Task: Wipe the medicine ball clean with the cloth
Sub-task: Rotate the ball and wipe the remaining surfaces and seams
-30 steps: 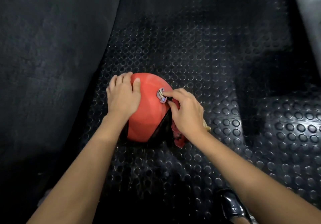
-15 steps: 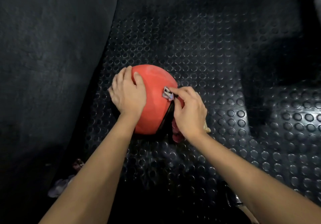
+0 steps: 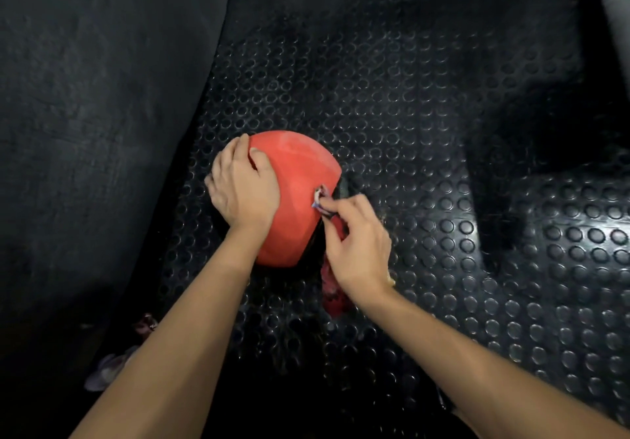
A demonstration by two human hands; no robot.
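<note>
1 red medicine ball (image 3: 296, 196) sits on the black studded rubber mat (image 3: 409, 104). The left hand (image 3: 243, 184) lies flat, fingers spread, on its left side; the right hand (image 3: 358, 244) pinches 1 bunched cloth (image 3: 320, 200) against its right side.

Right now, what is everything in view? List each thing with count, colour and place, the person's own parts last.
medicine ball: one, red with a black panel, on the floor at centre.
cloth: one, mostly red, bunched in the right hand, a pale corner pressed on the ball.
studded floor mat: one, black, under everything.
dark wall: one, black, at left.
pale purplish scraps: a few, by the wall, lower left.
left hand: one, flat on the ball's left side.
right hand: one, pinching the cloth at the ball's right side.
</note>
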